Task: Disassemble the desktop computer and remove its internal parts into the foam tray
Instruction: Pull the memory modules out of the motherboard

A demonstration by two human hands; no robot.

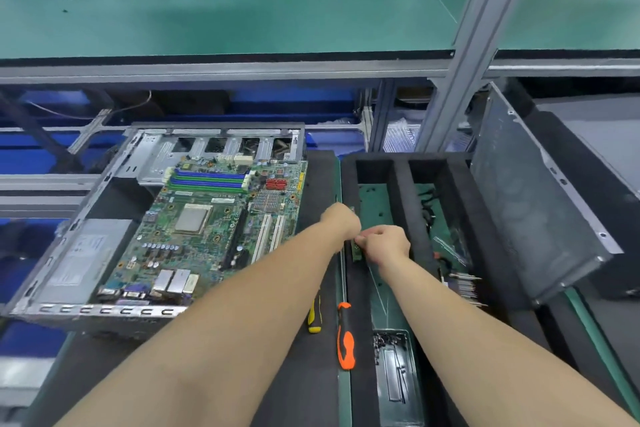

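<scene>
Near frame centre, pinching green memory module (356, 253) with left hand (341, 224) and right hand (387, 243), over edge of foam tray (401, 191).

The forearms are bare along their visible length, and the left hand (341, 224) and right hand (388, 243) likewise.

Bright even overhead light, soft faint shadows, wide-angle bending at edges, slight overall softness, blurred far background
</scene>
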